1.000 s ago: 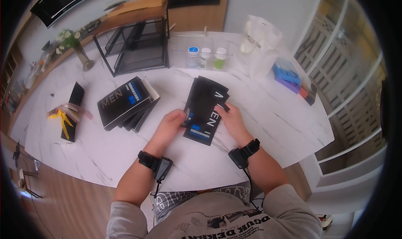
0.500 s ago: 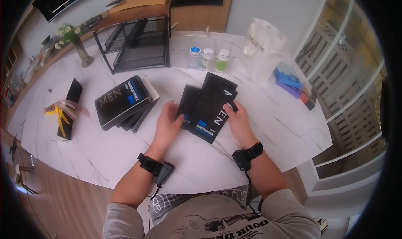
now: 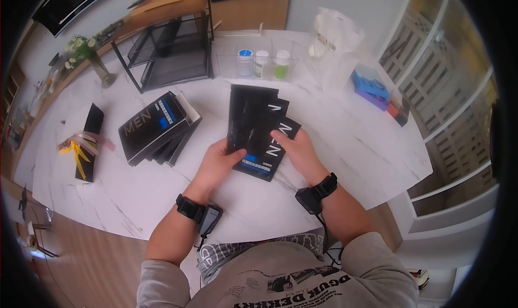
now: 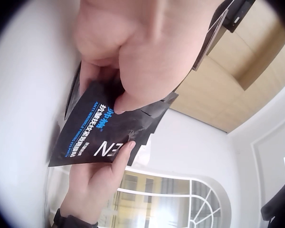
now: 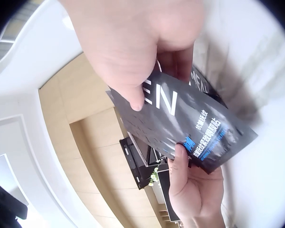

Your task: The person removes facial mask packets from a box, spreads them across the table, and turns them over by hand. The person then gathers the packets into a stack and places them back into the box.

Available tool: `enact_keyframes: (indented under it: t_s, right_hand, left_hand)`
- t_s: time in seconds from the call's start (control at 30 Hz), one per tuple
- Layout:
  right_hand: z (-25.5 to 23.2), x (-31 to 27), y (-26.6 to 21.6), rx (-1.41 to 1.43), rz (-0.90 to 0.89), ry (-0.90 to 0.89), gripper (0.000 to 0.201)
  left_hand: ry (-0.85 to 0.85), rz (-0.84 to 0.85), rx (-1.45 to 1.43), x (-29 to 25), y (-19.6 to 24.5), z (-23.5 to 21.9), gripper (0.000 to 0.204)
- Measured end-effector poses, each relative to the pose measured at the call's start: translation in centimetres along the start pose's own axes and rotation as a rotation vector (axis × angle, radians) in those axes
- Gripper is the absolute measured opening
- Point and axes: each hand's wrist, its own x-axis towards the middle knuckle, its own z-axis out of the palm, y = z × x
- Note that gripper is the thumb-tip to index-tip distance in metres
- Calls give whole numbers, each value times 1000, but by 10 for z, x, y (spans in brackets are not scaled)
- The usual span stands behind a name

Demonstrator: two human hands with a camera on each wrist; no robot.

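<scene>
Several black eye patch sachets [image 3: 253, 114], printed MEN in white with blue lettering, overlap in a loose fan between my hands above the table. My left hand [image 3: 218, 161] grips their left lower side, its thumb across the front and its fingers behind. On the right edge my right hand [image 3: 298, 150] pinches them, thumb over the white letters. The left wrist view shows the front sachet [image 4: 85, 128] with both thumbs on the pack. In the right wrist view, the sachets [image 5: 204, 126] slant between the two hands, and part of another shows behind.
To the left lie stacked black MEN boxes [image 3: 151, 125] and a dark box with a ribbon [image 3: 83, 146]. Behind stand a black mesh rack [image 3: 175, 73] and a clear organizer with several bottles [image 3: 261, 62]. A white bag [image 3: 337, 60] and coloured boxes [image 3: 372, 84] are at right.
The sachets fanned apart into two groups, then came back together in a staggered stack. My left hand loosened half a second ago and now grips them again with its thumb in front.
</scene>
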Motion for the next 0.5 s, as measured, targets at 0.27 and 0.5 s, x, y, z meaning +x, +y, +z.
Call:
enact_keyframes:
  t_s: [0.27,0.5]
  right_hand:
    - [5,-1,5,-74,-71,-30,30]
    - [1,-3,5,-211,-15,34,24]
  left_hand:
    - [-7,2,-147,-2,1,-6,28]
    - [-84,-79,-134,-5,-4,-8,38]
